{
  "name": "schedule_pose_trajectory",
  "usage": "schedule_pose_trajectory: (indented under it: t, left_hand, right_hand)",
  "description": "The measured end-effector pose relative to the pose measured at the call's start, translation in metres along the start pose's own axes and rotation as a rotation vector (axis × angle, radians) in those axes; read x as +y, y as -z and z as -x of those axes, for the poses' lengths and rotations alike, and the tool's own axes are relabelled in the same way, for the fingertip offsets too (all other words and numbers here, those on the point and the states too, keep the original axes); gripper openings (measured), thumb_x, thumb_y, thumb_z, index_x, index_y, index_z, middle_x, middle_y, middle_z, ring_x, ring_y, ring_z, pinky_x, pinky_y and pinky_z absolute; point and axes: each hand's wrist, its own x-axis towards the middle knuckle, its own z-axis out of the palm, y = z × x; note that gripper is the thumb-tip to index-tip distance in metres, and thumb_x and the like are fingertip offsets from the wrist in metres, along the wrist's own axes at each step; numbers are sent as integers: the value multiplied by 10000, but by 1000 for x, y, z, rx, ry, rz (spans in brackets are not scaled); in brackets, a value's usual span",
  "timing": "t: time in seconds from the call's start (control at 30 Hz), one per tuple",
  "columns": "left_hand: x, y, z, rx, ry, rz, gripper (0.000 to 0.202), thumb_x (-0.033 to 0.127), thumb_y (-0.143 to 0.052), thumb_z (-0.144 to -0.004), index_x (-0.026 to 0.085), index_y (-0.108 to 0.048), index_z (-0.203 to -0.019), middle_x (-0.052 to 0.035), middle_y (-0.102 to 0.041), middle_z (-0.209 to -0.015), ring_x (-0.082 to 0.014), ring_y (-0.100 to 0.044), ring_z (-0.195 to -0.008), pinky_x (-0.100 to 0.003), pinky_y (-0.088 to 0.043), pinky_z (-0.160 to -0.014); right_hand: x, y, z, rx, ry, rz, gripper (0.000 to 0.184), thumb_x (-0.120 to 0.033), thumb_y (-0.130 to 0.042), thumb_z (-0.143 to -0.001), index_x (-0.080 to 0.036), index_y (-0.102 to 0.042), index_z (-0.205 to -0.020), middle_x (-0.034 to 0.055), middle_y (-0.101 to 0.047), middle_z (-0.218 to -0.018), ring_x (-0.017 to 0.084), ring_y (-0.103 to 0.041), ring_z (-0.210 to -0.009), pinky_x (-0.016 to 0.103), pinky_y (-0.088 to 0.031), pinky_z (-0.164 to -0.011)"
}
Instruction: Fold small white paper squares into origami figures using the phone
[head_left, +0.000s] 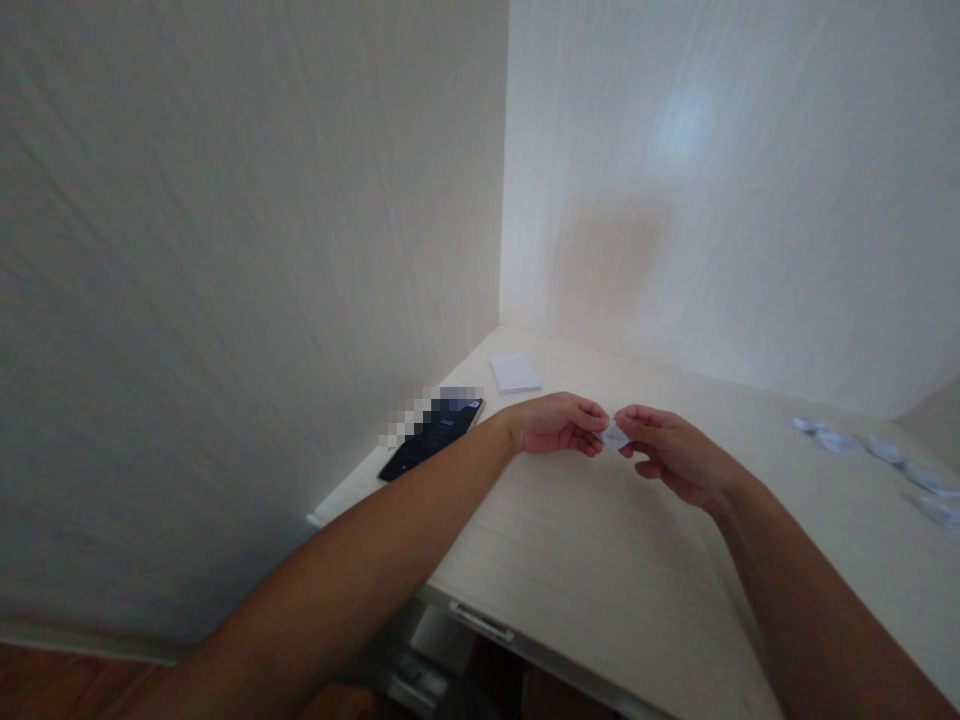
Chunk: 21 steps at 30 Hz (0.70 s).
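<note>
Above the pale tabletop [600, 560], a small piece of folded white paper [615, 435] is stretched between my two hands. My left hand [559, 424] pinches its left side with thumb and fingertips. On the opposite side, the thumb and index finger of my right hand [670, 450] grip the paper, while the other fingers curl loosely below. The fingers cover much of the paper, so its full shape is hidden.
A stack of square white paper [515, 373] lies near the back corner. By the left wall is a dark-screened phone or tablet [431, 440], partly blurred. Several small folded white papers [885, 450] lie in a row at right. Walls rise behind and left.
</note>
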Motion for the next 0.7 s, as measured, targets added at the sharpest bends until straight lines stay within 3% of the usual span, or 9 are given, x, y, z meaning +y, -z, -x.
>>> schedule_pose_trajectory:
  t: [0.27, 0.53, 0.7]
  left_hand:
    - [1, 1, 0, 2, 14, -106, 223, 206, -857, -747, 105, -691, -856, -57, -693, -757, -126, -671, -657, -268, -530, -714]
    - [3, -1, 1, 61, -170, -183, 288, 291, -881, -731, 118, -706, -880, -45, -675, -824, -127, -659, -723, -291, -521, -734]
    - [2, 0, 0, 85, -150, -191, 280, 304, -878, -732, 112, -715, -855, -38, -650, -785, -128, -630, -717, -288, -501, -716]
  right_hand:
    - [1, 2, -1, -42, -21, -16, 287, -439, -804, -766, -206, -641, -801, 6, -592, -802, 109, -483, -664, 188, -311, -461]
    - [4, 2, -8, 74, 167, 64, 289, -471, -793, -770, -213, -664, -760, 12, -608, -749, 148, -530, -710, 273, -434, -588]
    - [7, 5, -11, 72, 209, 117, 253, -442, -780, -770, -209, -683, -765, 11, -607, -719, 147, -529, -679, 288, -446, -591]
